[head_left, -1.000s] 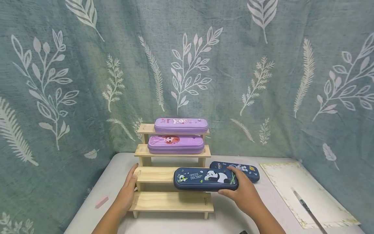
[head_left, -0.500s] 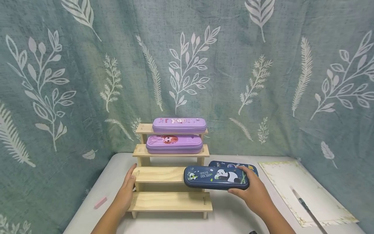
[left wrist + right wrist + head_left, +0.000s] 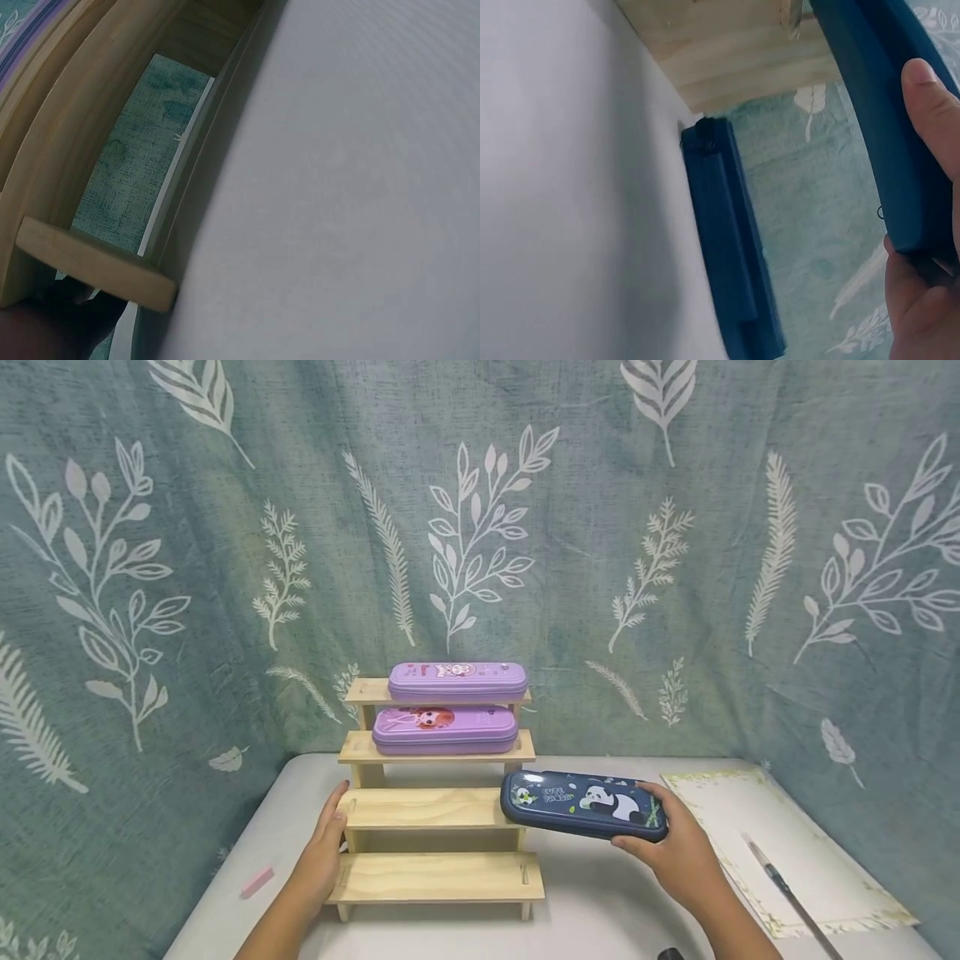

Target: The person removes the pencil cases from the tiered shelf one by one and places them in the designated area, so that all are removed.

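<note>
My right hand (image 3: 678, 847) grips the right end of a navy pencil case (image 3: 585, 804) with a panda printed on its lid, thumb on the near side. The case is held slightly tilted, its left end overlapping the stand's second tier from the bottom in the head view. The right wrist view shows the thumb (image 3: 930, 101) on its blue side. My left hand (image 3: 322, 843) holds the left end of a four-tier wooden display stand (image 3: 427, 807); its fingers are partly hidden behind the wood in the left wrist view.
Two purple pencil cases, one with a bunny (image 3: 458, 680) and one with a girl (image 3: 446, 730), lie on the upper tiers. Another blue case (image 3: 724, 240) lies on the table beyond. Flower-bordered paper (image 3: 720, 814) bears a brush (image 3: 783, 889). A pink eraser-like block (image 3: 257, 882) sits left.
My right hand has moved right with the panda pencil case, off most of the stand, and its left end now sits higher than its right. My left hand stays on the stand.
</note>
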A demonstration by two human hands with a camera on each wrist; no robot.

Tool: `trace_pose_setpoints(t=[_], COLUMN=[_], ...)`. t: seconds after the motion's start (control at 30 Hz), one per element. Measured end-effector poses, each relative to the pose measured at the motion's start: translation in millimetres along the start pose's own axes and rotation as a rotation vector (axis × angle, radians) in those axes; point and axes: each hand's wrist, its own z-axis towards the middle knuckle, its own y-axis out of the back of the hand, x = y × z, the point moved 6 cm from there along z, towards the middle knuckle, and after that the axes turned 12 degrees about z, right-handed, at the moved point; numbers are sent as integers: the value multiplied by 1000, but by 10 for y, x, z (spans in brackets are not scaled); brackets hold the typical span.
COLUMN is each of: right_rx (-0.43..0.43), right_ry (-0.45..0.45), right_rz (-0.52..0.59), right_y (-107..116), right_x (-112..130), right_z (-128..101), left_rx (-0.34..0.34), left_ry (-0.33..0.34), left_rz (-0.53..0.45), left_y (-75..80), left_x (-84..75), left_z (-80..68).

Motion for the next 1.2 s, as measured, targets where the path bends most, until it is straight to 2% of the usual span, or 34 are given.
trace_pose_setpoints(t=[0.23,0.53,0.87,1.2], right_rx=[31,41,39,70], right_ry=[-132,-198,-181,-180], right_rz=[54,39,-55,-104], right_y=[13,92,38,33], right_x=[-308,-610,-912,-986], right_z=[52,128,217,210], left_rx=[8,14,19,9], left_ry=[-9,-16,-8,-26], left_rz=[-2,-10,15,5], left_y=[1,-5,39,11], left_x=[-13,-30,-27,-38], left_z=[2,-3,-14,-25])
